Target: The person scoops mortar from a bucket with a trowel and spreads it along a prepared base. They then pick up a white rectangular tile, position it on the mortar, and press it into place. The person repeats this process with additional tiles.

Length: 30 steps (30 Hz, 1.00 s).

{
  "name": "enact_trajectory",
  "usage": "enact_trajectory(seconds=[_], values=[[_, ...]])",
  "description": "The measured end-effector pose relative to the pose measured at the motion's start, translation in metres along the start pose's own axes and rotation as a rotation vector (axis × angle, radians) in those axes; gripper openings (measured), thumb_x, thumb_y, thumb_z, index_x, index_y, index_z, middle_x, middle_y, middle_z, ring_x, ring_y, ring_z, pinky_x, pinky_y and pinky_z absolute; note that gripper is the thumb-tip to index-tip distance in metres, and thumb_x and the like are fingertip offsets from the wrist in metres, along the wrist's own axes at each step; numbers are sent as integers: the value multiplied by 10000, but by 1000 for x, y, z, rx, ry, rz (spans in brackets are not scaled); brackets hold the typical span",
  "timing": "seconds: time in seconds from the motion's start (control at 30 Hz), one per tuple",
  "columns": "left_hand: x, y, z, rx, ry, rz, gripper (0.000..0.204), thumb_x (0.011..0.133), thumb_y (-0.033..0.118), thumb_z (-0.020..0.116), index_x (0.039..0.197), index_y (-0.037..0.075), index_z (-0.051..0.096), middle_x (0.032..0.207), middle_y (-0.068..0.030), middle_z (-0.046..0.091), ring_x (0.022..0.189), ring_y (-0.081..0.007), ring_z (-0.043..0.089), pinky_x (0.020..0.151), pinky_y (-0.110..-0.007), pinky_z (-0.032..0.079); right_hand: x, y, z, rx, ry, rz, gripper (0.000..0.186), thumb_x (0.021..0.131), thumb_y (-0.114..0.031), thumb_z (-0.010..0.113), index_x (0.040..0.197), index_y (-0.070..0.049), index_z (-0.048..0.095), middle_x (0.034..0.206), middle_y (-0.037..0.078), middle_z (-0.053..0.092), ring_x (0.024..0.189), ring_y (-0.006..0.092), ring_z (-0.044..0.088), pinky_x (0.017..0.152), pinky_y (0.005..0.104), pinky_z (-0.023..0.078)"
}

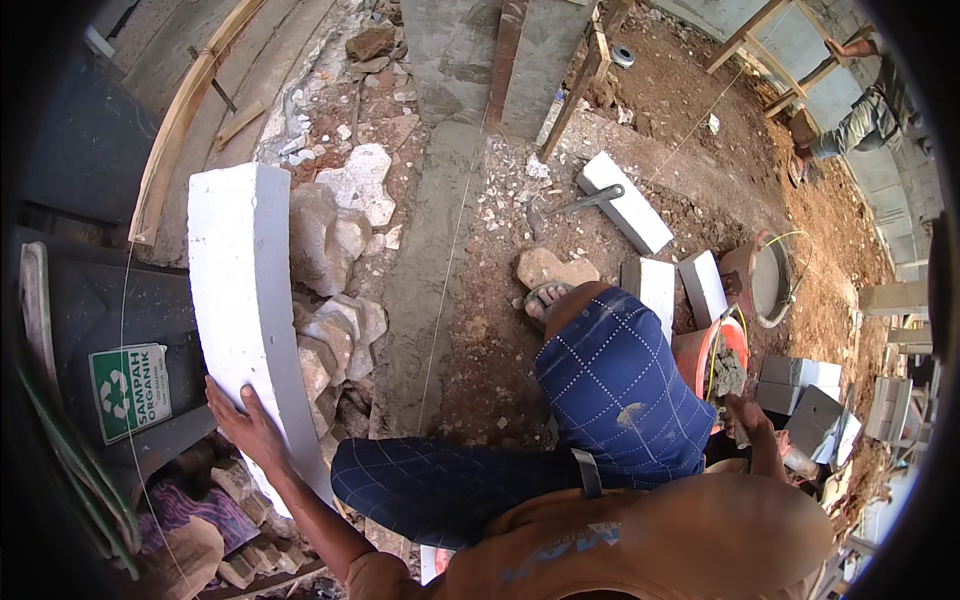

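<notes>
My left hand (247, 428) lies flat with fingers spread against the side of a long white lightweight block (235, 270), which stands on the left beside rough stones (335, 335). On the right, my right hand (752, 415) is closed at the edge of an orange bucket (690, 350). Grey mortar (731, 372) shows in that bucket, just beyond the fingers. What the right hand grips is too hidden to name. My bent knee in blue checked shorts (630, 385) comes between the two hands.
A hammer (592, 200) leans on a white block (640, 225); more blocks (702, 288) lie nearby. A second bucket (768, 285) holds grey liquid. A taut string (440, 320) runs above a mortar strip (430, 220). Dark bins (70, 330) line the left. Another person (860, 125) works far right.
</notes>
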State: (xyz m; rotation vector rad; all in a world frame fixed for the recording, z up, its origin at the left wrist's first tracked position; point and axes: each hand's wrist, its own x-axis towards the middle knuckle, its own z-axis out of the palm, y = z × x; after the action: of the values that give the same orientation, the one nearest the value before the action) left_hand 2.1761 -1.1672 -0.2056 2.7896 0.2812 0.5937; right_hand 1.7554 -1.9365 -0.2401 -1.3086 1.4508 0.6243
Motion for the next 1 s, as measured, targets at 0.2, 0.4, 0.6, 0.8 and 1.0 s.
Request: enact_trajectory(seconds=[0.2, 0.4, 0.6, 0.8, 1.0], values=[[-14, -34, 27, -25, 38, 18, 760, 1034, 565, 479, 1519, -17, 422, 1519, -285, 449, 1387, -437, 457, 1156, -507, 362, 44, 19, -5, -138, 230, -323, 319, 1017, -354, 568, 1061, -48, 645, 813, 66, 623, 658, 202, 610, 579, 363, 508], [-8, -38, 33, -8, 23, 46, 793, 1028, 606, 468, 1524, -11, 418, 1522, -284, 447, 1385, -433, 464, 1130, -500, 397, -5, 62, 3, 392, 201, -314, 417, 1037, -376, 537, 1290, -54, 613, 747, 42, 566, 538, 154, 566, 483, 328, 484], [-13, -27, 21, -69, 32, -32, 756, 1033, 561, 490, 1517, -17, 429, 1521, -281, 454, 1389, -429, 462, 1157, -487, 364, -51, 41, -30, 409, 172, -401, 318, 1038, -387, 552, 1133, -91, 617, 732, 14, 551, 519, 133, 526, 438, 302, 453], [-8, -7, 18, -107, 17, -19, 722, 1013, 490, 561, 1524, 0, 417, 1534, -246, 454, 1439, -405, 399, 1198, -487, 298, -48, 105, -34, 560, 169, -339, 297, 1032, -439, 549, 990, -148, 590, 715, -9, 530, 500, 116, 494, 415, 281, 429], [-12, -7, 7, -92, 23, -100, 749, 987, 508, 587, 1513, -1, 427, 1531, -231, 460, 1437, -407, 396, 1197, -503, 300, -95, 133, -28, 450, 472, -368, 279, 1032, -366, 539, 1085, -99, 599, 676, 22, 526, 451, 146, 487, 385, 310, 423]])
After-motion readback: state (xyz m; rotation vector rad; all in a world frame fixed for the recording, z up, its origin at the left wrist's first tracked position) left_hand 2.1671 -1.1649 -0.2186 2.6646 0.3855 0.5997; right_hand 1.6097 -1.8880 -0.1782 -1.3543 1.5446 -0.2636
